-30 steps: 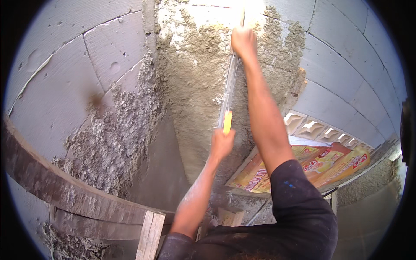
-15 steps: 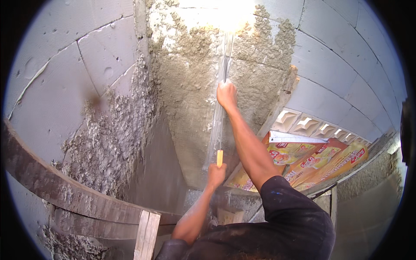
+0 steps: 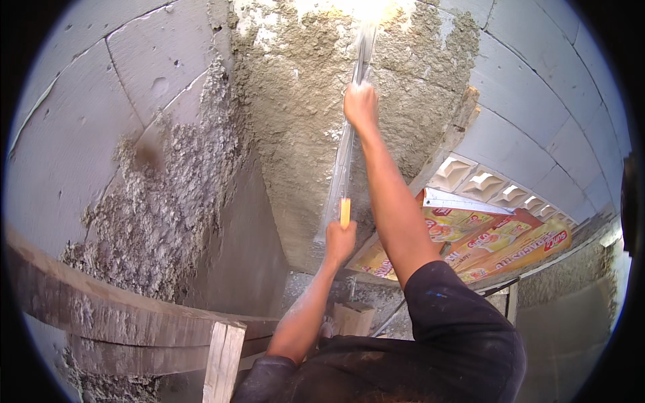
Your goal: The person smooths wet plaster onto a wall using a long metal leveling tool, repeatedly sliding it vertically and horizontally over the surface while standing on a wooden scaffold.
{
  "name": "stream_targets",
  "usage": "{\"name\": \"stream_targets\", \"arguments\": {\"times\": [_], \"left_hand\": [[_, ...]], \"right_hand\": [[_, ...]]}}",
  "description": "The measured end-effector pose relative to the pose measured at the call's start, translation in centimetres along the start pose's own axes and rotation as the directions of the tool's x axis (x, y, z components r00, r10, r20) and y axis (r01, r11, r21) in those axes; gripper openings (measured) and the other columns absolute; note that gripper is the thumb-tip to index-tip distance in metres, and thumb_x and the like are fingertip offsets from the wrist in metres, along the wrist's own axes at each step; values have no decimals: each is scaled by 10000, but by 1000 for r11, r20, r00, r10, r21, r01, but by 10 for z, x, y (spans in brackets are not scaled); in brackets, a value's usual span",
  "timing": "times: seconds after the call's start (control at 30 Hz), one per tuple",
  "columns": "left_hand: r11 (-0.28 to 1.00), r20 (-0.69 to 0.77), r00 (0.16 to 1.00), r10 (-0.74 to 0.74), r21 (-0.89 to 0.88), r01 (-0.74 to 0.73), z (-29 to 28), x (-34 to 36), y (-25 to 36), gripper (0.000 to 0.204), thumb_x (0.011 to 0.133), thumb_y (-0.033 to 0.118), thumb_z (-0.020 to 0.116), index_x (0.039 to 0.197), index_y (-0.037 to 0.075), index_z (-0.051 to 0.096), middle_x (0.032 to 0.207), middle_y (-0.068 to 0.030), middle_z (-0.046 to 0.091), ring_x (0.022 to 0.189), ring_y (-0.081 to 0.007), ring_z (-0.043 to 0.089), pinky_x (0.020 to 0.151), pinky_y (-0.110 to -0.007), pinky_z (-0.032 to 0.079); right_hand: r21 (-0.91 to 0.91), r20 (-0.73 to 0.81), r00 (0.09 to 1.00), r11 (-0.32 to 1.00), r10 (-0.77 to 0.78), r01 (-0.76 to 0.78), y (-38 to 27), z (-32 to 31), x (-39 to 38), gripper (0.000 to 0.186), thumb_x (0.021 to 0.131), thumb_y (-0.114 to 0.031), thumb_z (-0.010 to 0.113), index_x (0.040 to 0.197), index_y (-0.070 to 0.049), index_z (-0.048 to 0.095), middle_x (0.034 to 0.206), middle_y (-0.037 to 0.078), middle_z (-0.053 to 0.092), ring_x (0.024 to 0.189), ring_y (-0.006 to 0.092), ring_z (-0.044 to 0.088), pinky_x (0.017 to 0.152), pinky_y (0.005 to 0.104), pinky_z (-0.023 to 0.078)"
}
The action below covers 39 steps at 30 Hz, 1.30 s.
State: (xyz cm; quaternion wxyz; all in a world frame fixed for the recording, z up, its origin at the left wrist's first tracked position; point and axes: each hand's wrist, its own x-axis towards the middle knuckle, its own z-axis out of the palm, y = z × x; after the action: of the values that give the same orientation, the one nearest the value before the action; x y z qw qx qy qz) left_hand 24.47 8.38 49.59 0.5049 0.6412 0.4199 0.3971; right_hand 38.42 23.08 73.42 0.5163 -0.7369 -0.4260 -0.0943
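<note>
My right hand (image 3: 361, 105) is closed around a long metal straightedge (image 3: 341, 164), partway up its length. The bar leans slightly right at its top and lies along a wall coated with rough wet mortar (image 3: 289, 101). Lower down, my left hand (image 3: 340, 242) is closed at the bar's bottom end. A short yellow handle (image 3: 345, 213) sticks up out of that fist; the rest of that tool is hidden. Whether my left hand also touches the bar, I cannot tell. Bright glare washes out the upper end of the straightedge.
Grey block wall (image 3: 67, 121) with rough mortar patches stands at left. A curved-looking plank (image 3: 134, 322) and a wooden post (image 3: 224, 359) are at lower left. A wood strip (image 3: 463, 114) edges the mortar. Vent blocks (image 3: 484, 183) and a printed orange sheet (image 3: 497, 245) lie right.
The view has shifted, so the wall sits higher in the picture. Both hands have moved up, the right one more, and the straightedge leans a little further right at its top.
</note>
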Motion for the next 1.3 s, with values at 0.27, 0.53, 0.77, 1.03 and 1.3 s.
{"name": "stream_targets", "arguments": {"times": [0.27,0.53,0.77,1.03,1.3], "left_hand": [[999,-18,999,45,21,-44,0,-35,16,408,827,237,599,600,-98,547,483,-239,495,461,-272,590,469,-465,387],[996,52,995,86,-45,-84,-9,27,91,395,830,237,588,624,-98,558,509,-250,511,489,-275,608,480,-468,398],[988,84,985,-151,11,151,-2,-59,-71,374,811,235,611,655,-104,585,528,-235,540,535,-256,626,512,-471,415],[986,17,986,165,32,-165,-29,12,52,377,836,224,595,625,-87,564,513,-242,488,487,-249,605,488,-463,407],[997,66,995,72,4,-73,-19,20,54,405,831,233,602,642,-122,561,533,-284,520,524,-336,631,504,-484,414]], "right_hand": [[-97,43,999,995,1,3,11,-12,-10,358,889,-280,519,948,51,643,957,336,637,954,498,609,860,554,469],[75,69,998,997,17,-22,-32,-38,90,339,853,-212,477,824,71,662,852,303,661,817,470,655,748,522,524],[-274,215,955,951,203,-141,83,35,-70,373,888,-308,505,986,32,623,1075,314,627,1035,468,601,892,550,464],[8,13,997,997,-79,79,-51,-43,24,345,909,-239,456,918,65,618,893,302,639,875,458,636,784,523,497],[-159,-62,997,987,-42,31,-15,-20,35,365,897,-273,475,937,50,641,975,312,651,914,467,642,806,545,505]]}}
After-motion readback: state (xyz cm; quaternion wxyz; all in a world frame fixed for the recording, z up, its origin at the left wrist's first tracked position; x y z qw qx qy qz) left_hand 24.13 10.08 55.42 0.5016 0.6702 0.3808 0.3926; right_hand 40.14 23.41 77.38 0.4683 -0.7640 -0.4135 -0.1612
